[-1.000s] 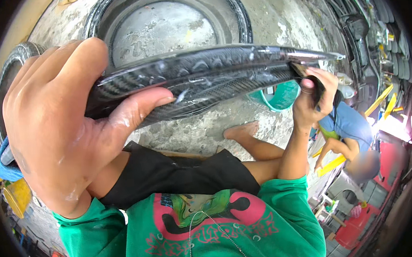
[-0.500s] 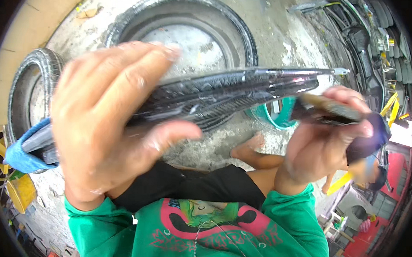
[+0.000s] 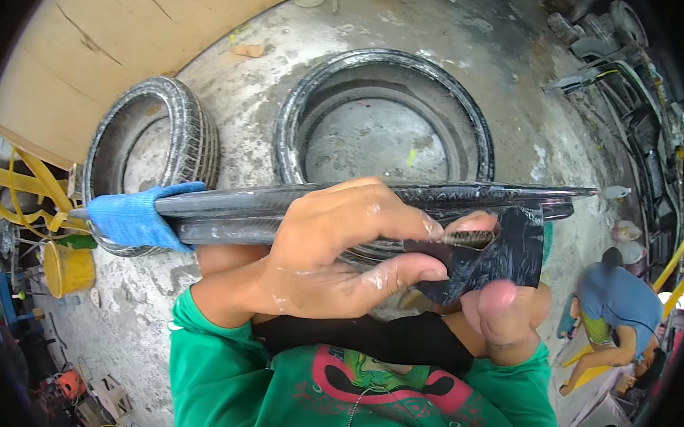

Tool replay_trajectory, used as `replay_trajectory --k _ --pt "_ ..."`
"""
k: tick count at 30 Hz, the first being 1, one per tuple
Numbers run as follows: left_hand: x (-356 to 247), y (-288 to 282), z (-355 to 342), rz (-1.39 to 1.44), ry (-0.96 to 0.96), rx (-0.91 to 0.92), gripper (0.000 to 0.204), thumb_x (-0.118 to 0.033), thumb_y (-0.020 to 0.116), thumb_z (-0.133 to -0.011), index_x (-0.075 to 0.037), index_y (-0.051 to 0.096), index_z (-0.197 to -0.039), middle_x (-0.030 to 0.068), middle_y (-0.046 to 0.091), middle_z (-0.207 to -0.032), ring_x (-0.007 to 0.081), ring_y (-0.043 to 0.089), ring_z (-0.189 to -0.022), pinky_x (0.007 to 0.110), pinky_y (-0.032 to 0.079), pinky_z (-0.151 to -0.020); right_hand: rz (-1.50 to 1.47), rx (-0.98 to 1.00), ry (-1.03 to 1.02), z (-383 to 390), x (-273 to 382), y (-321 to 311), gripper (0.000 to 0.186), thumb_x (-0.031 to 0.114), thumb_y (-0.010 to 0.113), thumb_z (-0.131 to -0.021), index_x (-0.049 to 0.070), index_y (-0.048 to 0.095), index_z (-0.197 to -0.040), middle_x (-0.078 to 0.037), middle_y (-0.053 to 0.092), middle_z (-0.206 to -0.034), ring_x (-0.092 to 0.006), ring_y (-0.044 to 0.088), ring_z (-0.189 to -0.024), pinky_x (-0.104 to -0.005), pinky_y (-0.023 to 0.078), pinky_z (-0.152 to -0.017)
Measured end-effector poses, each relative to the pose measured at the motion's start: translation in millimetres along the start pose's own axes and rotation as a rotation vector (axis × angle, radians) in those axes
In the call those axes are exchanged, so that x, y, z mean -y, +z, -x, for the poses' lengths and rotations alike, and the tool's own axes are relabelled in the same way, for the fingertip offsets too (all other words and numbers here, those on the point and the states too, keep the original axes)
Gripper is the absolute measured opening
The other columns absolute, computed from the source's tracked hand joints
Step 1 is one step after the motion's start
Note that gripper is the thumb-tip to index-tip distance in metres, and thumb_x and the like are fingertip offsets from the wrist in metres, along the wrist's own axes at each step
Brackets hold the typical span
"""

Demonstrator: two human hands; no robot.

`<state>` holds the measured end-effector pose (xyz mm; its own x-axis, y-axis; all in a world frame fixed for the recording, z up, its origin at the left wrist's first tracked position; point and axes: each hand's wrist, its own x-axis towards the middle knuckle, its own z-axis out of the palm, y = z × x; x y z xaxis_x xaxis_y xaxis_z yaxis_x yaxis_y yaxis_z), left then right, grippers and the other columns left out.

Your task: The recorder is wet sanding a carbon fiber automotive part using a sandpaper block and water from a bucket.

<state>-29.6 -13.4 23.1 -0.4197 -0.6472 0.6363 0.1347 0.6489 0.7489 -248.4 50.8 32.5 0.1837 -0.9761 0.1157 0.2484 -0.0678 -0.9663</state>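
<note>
A long, glossy black part [image 3: 249,205] with a woven carbon-look surface lies crosswise in front of me, above my lap. A blue cloth [image 3: 129,217] is wrapped over its left end. Just in front of it I hold a black sheet of sandpaper [image 3: 507,255] marked with whitish residue. My left hand [image 3: 328,253] pinches the sheet's left edge between thumb and fingers. My right hand [image 3: 510,317] grips it from below, thumb in front and a fingertip showing at the top. A dark ridged edge shows beside that fingertip; what it belongs to is unclear.
Two tyres lie ahead on the stained concrete floor: a left tyre [image 3: 190,129] and a larger middle tyre [image 3: 472,106]. At the right, a person in a blue shirt [image 3: 621,299] bends down. A yellow bucket [image 3: 70,268] stands left; black parts [image 3: 645,159] line the far right.
My left hand has moved right and now pinches the sandpaper. The right hand has lowered and turned the sheet face-on. The black part sits more level, and the view has shifted.
</note>
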Motion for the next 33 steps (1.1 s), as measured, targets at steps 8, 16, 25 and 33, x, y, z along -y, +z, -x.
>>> replay_trajectory --k 8,16,25,33 --pt "5 3 3 0.066 0.006 0.052 0.041 -0.005 0.088 -0.075 0.002 0.067 -0.111 0.0145 0.073 -0.092 0.0253 0.068 -0.075 0.035 0.053 -0.065 -0.281 0.085 0.126 7 -26 -11 0.063 0.035 0.080 -0.088 -0.005 0.054 -0.129 -0.016 0.066 -0.121 -0.0221 0.065 -0.108 -0.0375 0.052 -0.096" --pt "2 14 4 0.067 0.017 0.022 0.039 -0.007 0.090 -0.073 0.002 0.068 -0.103 0.0159 0.074 -0.091 0.0265 0.070 -0.069 0.034 0.054 -0.061 -0.449 0.034 0.153 30 -44 -14 0.071 0.035 0.082 -0.085 -0.006 0.051 -0.134 -0.015 0.064 -0.123 -0.0211 0.064 -0.110 -0.0367 0.051 -0.097" --pt "-1 20 7 0.010 0.043 -0.025 0.048 -0.002 0.091 -0.071 0.001 0.067 -0.111 0.0123 0.069 -0.081 0.0208 0.063 -0.066 0.036 0.049 -0.062 -0.318 0.248 -0.119 27 -50 -10 0.083 0.031 0.083 -0.085 -0.007 0.042 -0.146 -0.016 0.040 -0.142 -0.0199 0.055 -0.114 -0.0328 0.050 -0.091" --pt "0 22 6 0.084 0.067 0.016 0.035 -0.012 0.091 -0.072 -0.001 0.071 -0.098 0.0090 0.074 -0.086 0.0246 0.068 -0.067 0.035 0.051 -0.059 -0.405 0.271 0.093 26 -30 -7 0.079 0.052 0.056 -0.099 -0.006 0.040 -0.148 -0.014 0.039 -0.143 -0.0172 0.060 -0.102 -0.0299 0.054 -0.080"
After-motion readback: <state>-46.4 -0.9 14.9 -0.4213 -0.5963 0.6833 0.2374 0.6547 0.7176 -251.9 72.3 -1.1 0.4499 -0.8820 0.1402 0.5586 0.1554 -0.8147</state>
